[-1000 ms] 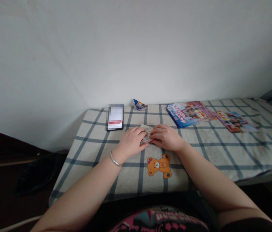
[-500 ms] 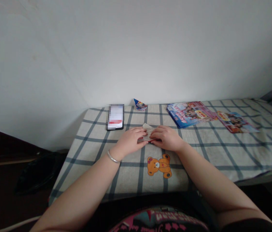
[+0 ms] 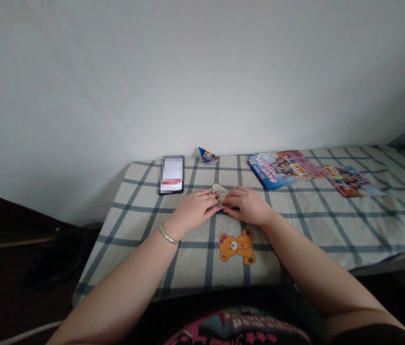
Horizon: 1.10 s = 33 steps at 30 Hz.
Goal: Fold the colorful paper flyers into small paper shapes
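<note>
A small piece of folded paper (image 3: 217,189) lies on the checked cloth, its pale pointed tip showing beyond my fingers. My left hand (image 3: 195,209), with a silver bangle at the wrist, grips the paper's left side. On its right side, my right hand (image 3: 247,206) holds it with fingers curled over and thumb at the near edge. A strip of blue shows along that near edge between the thumbs. Most of the paper is hidden under both hands.
A phone (image 3: 172,175) lies to the left, its screen lit. Against the wall stands a folded blue paper shape (image 3: 208,156). Colourful flyers (image 3: 281,168) are stacked at the right, with another flyer (image 3: 353,181) beside them. The tablecloth (image 3: 191,268) carries a bear print (image 3: 237,247).
My fingers have shifted slightly on the paper. A blue strip now shows at its near edge, where pale paper with red showed before. Both arms stay nearly in place.
</note>
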Each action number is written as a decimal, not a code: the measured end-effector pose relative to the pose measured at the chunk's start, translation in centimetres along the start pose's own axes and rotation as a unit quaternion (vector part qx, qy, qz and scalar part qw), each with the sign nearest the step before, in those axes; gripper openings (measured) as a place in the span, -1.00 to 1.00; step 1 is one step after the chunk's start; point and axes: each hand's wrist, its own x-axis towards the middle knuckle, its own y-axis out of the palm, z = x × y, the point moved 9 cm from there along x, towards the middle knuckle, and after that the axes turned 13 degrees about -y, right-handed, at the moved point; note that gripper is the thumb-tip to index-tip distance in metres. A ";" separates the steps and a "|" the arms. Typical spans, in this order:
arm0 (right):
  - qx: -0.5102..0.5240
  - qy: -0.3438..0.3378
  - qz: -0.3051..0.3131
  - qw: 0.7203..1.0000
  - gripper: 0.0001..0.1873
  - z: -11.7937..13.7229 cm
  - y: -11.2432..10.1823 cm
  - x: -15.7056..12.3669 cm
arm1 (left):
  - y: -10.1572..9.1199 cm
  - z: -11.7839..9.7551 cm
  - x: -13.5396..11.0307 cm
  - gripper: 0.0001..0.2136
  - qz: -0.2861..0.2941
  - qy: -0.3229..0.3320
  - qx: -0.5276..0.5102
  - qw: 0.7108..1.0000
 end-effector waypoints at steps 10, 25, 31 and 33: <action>-0.064 0.059 0.023 0.996 -0.77 -0.4 0.4 0.3 | -0.5 -0.2 0.1 -0.75 -0.027 -0.019 -0.001 0.999; -0.030 0.161 0.009 0.986 -0.77 -2.2 0.7 0.2 | -0.3 0.4 0.5 -0.81 -0.035 -0.101 0.031 0.994; -0.023 0.174 -0.001 0.984 -0.78 -3.1 1.3 0.1 | 0.0 0.6 0.7 -0.84 -0.027 -0.125 0.037 0.991; -0.026 0.178 -0.005 0.984 -0.77 -3.3 1.3 0.1 | 0.1 0.8 0.8 -0.84 -0.024 -0.136 0.040 0.990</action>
